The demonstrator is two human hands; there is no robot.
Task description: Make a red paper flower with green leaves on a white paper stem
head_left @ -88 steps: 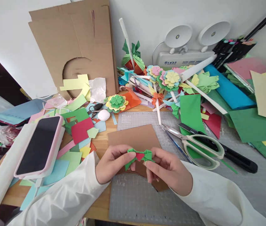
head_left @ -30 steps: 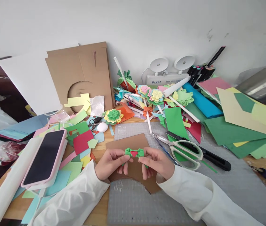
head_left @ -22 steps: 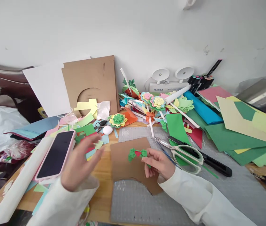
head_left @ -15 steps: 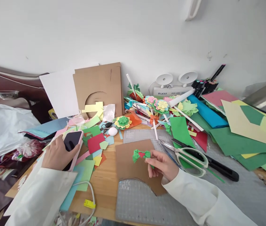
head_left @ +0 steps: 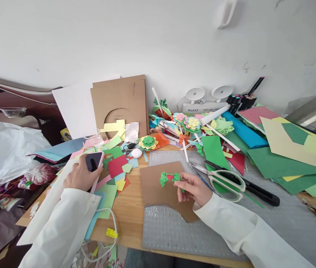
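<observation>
My left hand [head_left: 81, 175] is closed over a pink-edged smartphone [head_left: 93, 161] lying at the left of the table. Its thumb is at the phone's right edge, and the other fingers lie on the far side, covering part of the dark screen. Between thumb and fingers, my right hand [head_left: 192, 188] pinches a folded green paper bow [head_left: 165, 179] with a small red heart in the middle. The bow is held above a brown cardboard piece [head_left: 155, 193] with a curved cutout, which rests on a grey cutting mat [head_left: 169, 232].
White-handled scissors [head_left: 227, 182] and a black utility knife [head_left: 264, 194] lie right of my right hand. Coloured paper scraps [head_left: 117, 165] and a white cable [head_left: 114, 219] are beside the phone. Paper flowers [head_left: 192, 124], cardboard [head_left: 118, 93] and green sheets [head_left: 269, 163] stand or lie behind.
My left hand has moved right and forward over the phone, covering more of it. My right hand keeps the bow in nearly the same place. The view has shifted slightly.
</observation>
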